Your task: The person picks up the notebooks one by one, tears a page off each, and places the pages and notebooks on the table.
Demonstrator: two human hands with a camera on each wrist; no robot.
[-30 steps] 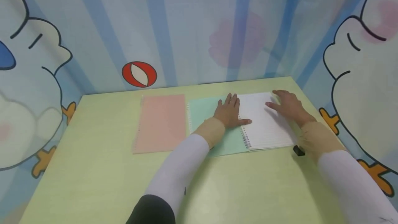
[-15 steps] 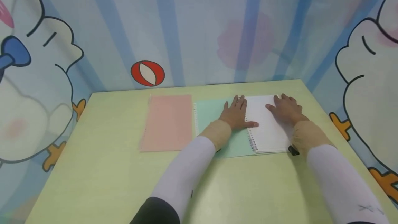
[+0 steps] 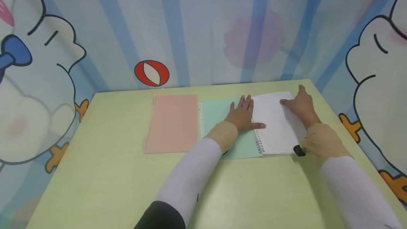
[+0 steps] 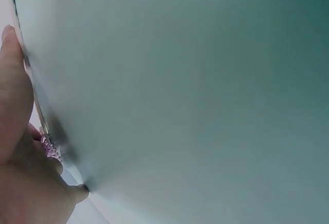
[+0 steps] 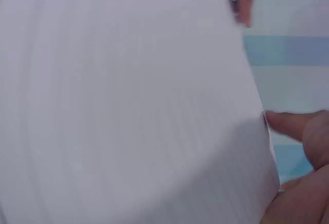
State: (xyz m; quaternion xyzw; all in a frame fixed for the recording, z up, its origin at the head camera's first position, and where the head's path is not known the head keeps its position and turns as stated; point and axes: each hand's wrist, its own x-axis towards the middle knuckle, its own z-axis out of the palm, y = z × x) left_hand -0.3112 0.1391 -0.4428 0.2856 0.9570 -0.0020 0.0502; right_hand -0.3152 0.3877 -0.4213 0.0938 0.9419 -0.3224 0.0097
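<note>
A spiral notebook lies open, its white lined page (image 3: 273, 126) on the right and green cover (image 3: 211, 116) on the left. Across the binding, my left hand (image 3: 241, 117) rests flat with fingers spread and thumb over the page. My right hand (image 3: 302, 107) is at the page's upper right, index finger extended and thumb toward the paper. In the right wrist view, that thumb (image 5: 288, 124) touches the edge of the page (image 5: 128, 80); whether the fingers pass under it is unclear. The left wrist view shows mostly green cover (image 4: 180, 90) beside my left hand (image 4: 31, 172).
A pink notebook (image 3: 173, 126) lies left of the green one on the pale yellow table (image 3: 114, 172). A small black object (image 3: 299, 150) is by the right wrist. Behind and beside the table stand walls (image 3: 203, 27) with cartoon pictures.
My right hand first moved inward over the page, then back toward its upper right edge, with the index finger straightened. My left hand has stayed on the binding. The head view has shifted slightly.
</note>
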